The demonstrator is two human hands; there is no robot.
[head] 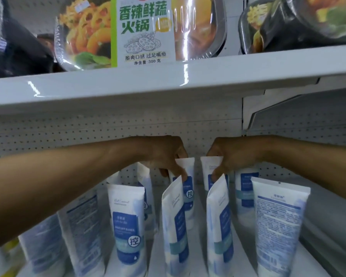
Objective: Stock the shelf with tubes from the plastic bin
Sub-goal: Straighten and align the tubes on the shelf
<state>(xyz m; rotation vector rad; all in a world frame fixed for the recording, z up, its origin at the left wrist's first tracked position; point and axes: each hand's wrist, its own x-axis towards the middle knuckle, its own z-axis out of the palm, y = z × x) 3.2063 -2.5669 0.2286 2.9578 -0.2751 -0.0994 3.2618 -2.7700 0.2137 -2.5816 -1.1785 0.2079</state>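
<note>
Pegboard shelf (246, 246) | upright white-blue tubes (128, 216) | left hand (168, 156), right hand (226, 156) pinch two

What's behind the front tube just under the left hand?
A second tube, upright, its top gripped by the left hand. The front tube hides its lower left side.

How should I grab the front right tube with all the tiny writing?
Pinch the tiny-writing tube by its flat top end, from above. It stands upright, and that wide, thin end sticks up free; another tube stands close beside it.
</note>
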